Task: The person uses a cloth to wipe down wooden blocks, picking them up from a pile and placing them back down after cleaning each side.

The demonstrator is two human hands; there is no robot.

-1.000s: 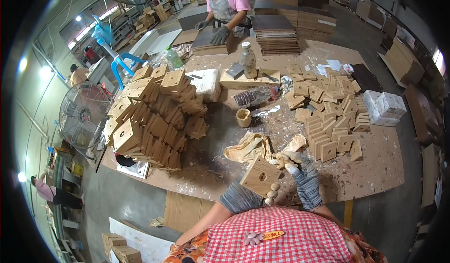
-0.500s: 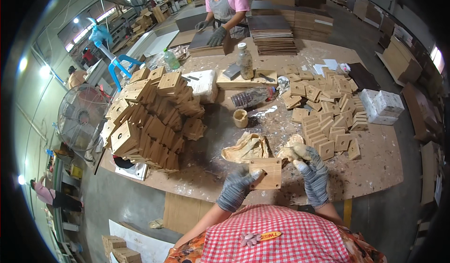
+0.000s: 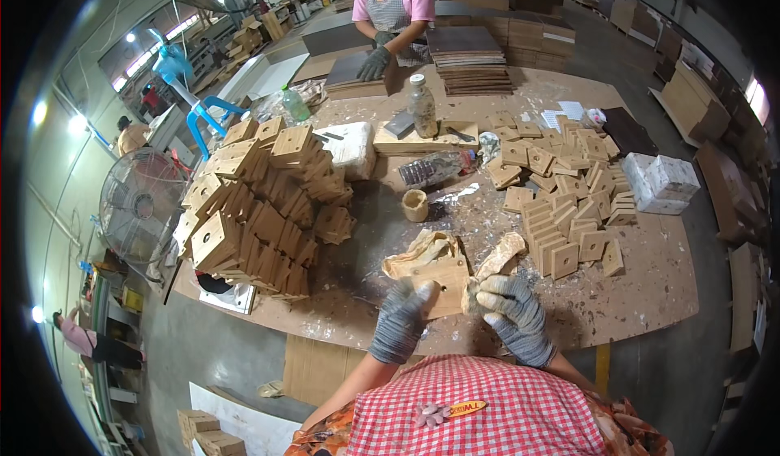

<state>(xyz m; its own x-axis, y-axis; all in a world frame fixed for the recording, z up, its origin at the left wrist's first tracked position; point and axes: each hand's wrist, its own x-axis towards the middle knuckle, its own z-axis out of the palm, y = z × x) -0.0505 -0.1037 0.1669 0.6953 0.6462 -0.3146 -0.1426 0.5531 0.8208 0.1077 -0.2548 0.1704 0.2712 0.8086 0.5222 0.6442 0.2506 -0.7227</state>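
Observation:
My left hand (image 3: 400, 319), in a grey knitted glove, grips a square wooden plate (image 3: 445, 295) by its left edge, with the thumb on its face. The plate has holes in it. My right hand (image 3: 513, 308), gloved alike, is closed on a stained cream rag (image 3: 500, 254) and brings it against the plate's right edge. Part of the rag sticks up beyond my fingers. Just behind the plate, a second crumpled cream cloth (image 3: 418, 253) lies on the table, partly hidden by the plate.
Stacked wooden plates (image 3: 260, 204) rise at the left; more plates (image 3: 569, 188) lie at the right. A small cup (image 3: 414, 205), a bottle on its side (image 3: 435, 168) and an upright bottle (image 3: 422, 106) stand beyond. Across the table (image 3: 650, 277), a gloved co-worker (image 3: 394, 17) handles dark panels.
The plate has moved slightly away from me and tilted. My right hand has come left with the rag to the plate's edge. The co-worker's hands have drawn together.

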